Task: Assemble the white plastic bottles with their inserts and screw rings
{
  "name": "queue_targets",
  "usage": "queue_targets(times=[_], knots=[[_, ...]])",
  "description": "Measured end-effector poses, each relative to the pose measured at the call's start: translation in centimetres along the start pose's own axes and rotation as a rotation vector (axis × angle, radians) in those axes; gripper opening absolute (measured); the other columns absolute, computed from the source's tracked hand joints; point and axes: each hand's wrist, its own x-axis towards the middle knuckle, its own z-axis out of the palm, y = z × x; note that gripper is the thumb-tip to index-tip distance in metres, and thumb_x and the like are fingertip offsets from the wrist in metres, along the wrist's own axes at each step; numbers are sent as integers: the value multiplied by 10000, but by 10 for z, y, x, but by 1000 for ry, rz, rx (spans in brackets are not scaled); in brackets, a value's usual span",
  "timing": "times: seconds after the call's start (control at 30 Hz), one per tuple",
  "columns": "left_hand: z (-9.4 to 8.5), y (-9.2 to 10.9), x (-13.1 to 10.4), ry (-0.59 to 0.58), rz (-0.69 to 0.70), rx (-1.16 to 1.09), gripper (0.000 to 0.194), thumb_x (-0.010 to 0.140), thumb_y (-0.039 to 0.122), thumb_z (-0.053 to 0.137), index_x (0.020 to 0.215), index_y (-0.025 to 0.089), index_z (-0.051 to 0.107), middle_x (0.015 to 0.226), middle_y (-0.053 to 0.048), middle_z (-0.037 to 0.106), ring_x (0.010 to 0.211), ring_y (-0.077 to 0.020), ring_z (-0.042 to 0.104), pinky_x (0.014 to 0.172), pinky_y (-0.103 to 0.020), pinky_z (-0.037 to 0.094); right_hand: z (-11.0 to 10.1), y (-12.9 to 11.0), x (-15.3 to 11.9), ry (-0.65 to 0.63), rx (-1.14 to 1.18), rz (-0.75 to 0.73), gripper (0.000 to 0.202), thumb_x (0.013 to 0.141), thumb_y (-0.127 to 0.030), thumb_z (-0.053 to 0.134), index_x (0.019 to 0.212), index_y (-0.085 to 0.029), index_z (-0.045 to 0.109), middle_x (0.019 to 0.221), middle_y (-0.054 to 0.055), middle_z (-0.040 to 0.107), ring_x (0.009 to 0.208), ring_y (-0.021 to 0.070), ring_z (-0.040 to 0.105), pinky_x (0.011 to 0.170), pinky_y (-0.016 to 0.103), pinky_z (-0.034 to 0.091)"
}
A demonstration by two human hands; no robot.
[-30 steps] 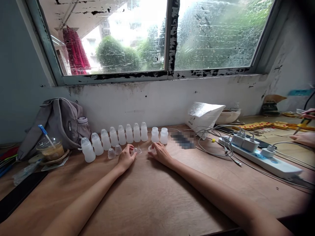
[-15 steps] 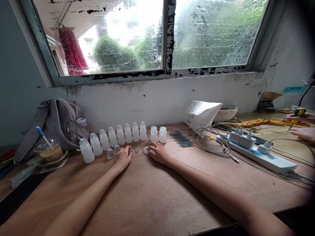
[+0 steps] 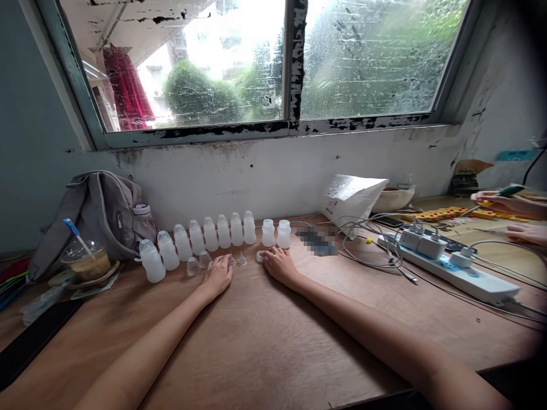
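My left hand [image 3: 219,274] rests palm down on the table, fingers stretched out beside a clear bottle nipple [image 3: 232,261]. Another clear nipple [image 3: 242,259] stands just right of it. My right hand [image 3: 280,266] has its fingertips closed on the edge of a small white collar ring [image 3: 260,257]. Behind that hand stand two open-topped bottles [image 3: 268,233]. A row of several frosted baby bottles with domed caps [image 3: 209,232] runs to the left. Two loose clear caps [image 3: 194,267] sit left of my left hand.
A grey backpack [image 3: 102,216] and an iced drink cup [image 3: 88,262] are at the left. On the right lie tangled cables [image 3: 371,250], a white power strip [image 3: 482,285] and a white pouch [image 3: 354,196]. Another person's hand [image 3: 504,202] holds a screwdriver at far right.
My right hand and the white collar ring have shifted slightly right and away from me. My left hand has moved slightly right. The other person's screwdriver hand has moved left.
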Motion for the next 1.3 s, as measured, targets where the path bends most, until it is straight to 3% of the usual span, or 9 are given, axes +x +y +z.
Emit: queue_targets(times=[0.17, 0.3, 0.37, 0.5, 0.67, 0.8, 1.3], knots=[[-1, -1, 0, 43, -12, 51, 381, 821, 290, 380, 1147, 115, 475, 1189, -162, 513, 1154, -297, 386, 942, -458, 264, 0, -2, 0, 15, -45, 30, 211, 840, -249, 398, 930, -183, 577, 988, 112, 561, 927, 241, 459, 775, 345, 295], [-7, -6, 2, 144, 98, 175, 370, 823, 266, 380, 1150, 125, 481, 1244, -165, 462, 1182, -286, 355, 1000, -444, 170, 1, -2, 0, 19, -65, 38, 205, 835, -245, 397, 915, -176, 573, 982, 112, 560, 920, 249, 452, 755, 350, 296], [-12, -13, 4, 205, 116, 247, 367, 822, 260, 381, 1156, 143, 480, 1253, -161, 452, 1169, -292, 368, 990, -453, 178, 1, -2, 0, 18, -68, 38, 205, 836, -248, 395, 911, -176, 572, 977, 112, 561, 918, 249, 450, 755, 350, 296], [-19, -33, 7, 257, 23, 328, 377, 827, 302, 369, 1147, 140, 486, 1227, -182, 467, 1129, -328, 392, 927, -500, 233, 1, -2, 0, 12, -67, 39, 194, 831, -247, 404, 904, -178, 569, 970, 113, 559, 928, 245, 446, 767, 347, 291], [-27, -58, 7, 200, 27, 368, 351, 847, 346, 327, 1060, 156, 530, 1017, -146, 591, 943, -288, 514, 787, -405, 362, 2, -1, 0, 7, -66, 36, 186, 823, -244, 415, 911, -181, 567, 975, 110, 554, 931, 245, 445, 767, 349, 291], [-33, -66, 5, 158, 97, 349, 285, 843, 338, 341, 936, 201, 573, 897, -88, 622, 851, -230, 546, 742, -326, 377, 2, -1, 0, 8, -70, 38, 200, 833, -247, 398, 916, -183, 569, 979, 112, 554, 934, 246, 441, 769, 350, 295], [-37, -63, 1, 207, 161, 357, 270, 804, 250, 365, 937, 194, 593, 926, -105, 627, 874, -253, 543, 918, -444, 251, 0, -2, -1, 49, -54, 19, 202, 821, -250, 428, 949, -185, 570, 1015, 114, 539, 939, 254, 439, 781, 351, 296]])
